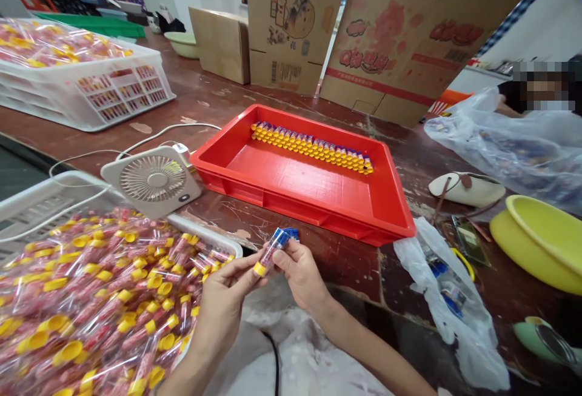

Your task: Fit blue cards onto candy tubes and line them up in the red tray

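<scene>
Between my two hands, just in front of the red tray, is a small clear tube (271,250) with a yellow cap at its lower end and a blue band at its top. My left hand (230,281) pinches it near the yellow end. My right hand (302,271) has its thumb on the tube's side, fingers curled behind. A second blue end (291,234) shows behind the first; the rest of it is hidden by my fingers. Inside the red tray (291,199), stacked rows of like tubes (313,146) lie along the far wall, yellow ends facing me.
At my left stands a white crate (218,239) heaped with yellow-capped tubes (109,287). A small fan (157,181) with a white cable sits behind it. Another full white crate (122,93), cardboard boxes (291,26), a plastic bag (477,335) and yellow bowls (536,244) surround the tray. Another person is at far right.
</scene>
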`<state>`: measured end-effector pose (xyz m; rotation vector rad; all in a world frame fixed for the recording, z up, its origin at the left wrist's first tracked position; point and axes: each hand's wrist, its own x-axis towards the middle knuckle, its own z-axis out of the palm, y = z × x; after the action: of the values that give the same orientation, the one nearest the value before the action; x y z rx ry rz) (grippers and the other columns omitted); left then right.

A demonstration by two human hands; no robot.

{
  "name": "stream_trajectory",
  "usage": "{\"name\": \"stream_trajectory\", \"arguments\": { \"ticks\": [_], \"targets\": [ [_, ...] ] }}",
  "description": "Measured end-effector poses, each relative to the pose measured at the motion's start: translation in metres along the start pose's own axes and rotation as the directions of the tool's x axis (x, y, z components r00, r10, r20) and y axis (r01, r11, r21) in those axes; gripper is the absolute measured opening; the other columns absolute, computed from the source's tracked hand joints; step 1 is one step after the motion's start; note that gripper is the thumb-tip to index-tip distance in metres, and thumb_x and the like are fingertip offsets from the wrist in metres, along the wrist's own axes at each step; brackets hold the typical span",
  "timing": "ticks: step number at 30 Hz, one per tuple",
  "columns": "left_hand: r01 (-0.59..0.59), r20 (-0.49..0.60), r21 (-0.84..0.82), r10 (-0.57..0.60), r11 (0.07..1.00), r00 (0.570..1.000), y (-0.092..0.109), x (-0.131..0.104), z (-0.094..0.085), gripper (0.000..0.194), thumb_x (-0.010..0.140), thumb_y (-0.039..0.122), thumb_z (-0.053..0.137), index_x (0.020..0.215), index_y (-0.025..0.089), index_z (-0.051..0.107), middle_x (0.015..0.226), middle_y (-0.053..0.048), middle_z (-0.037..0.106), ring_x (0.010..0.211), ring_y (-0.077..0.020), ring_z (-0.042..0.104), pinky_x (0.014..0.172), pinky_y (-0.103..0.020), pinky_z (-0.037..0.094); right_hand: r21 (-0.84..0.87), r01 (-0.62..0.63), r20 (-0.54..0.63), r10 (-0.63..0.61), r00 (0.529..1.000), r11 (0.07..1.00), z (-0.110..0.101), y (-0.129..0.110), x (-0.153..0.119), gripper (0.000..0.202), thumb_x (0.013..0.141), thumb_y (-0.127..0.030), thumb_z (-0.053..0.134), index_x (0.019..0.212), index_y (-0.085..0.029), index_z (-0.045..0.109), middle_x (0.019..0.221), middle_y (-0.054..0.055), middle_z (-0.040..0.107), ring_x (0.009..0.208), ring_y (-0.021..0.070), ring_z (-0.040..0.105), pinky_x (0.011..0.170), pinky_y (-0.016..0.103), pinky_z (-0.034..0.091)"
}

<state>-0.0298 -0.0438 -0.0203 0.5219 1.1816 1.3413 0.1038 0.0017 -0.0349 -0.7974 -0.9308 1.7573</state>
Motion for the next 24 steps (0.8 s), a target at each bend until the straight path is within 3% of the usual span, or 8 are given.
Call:
{"name": "stream_trajectory", "arguments": {
  "ticks": [9, 24],
  "targets": [
    [-0.036, -0.087, -0.073, 0.03, 0.997, 0.996, 0.0, 0.001, 0.0, 0.033, 0.052, 0.033, 0.093, 0.078, 0.017, 0.08, 0.072, -0.005, 0.078, 0.063, -0.0146, 0.069, 0.061, -0.022, 0.059, -0.011, -0.015, 0.008, 0.016, 1.0, 1.0, 0.01, 0.005, -0.001, 0.032, 0.074, -0.047, 0.081, 0.086, -0.018, 0.072, 0.071, 0.002, 0.066, 0.061, 0.014, 0.056, 0.059, 0.025, 0.047],
    [-0.034, -0.123, -0.078, 0.025, 0.996, 0.992, -0.002, 0.004, 0.001, 0.035, 0.051, 0.034, 0.093, 0.075, 0.014, 0.077, 0.072, -0.006, 0.077, 0.064, -0.0159, 0.071, 0.063, -0.023, 0.059, 0.006, -0.032, 0.009, 0.032, 0.999, 0.999, 0.01, 0.015, 0.001, 0.026, 0.078, -0.041, 0.079, 0.085, -0.017, 0.073, 0.071, 0.001, 0.067, 0.059, 0.0107, 0.056, 0.059, 0.021, 0.046]
  ]
}}
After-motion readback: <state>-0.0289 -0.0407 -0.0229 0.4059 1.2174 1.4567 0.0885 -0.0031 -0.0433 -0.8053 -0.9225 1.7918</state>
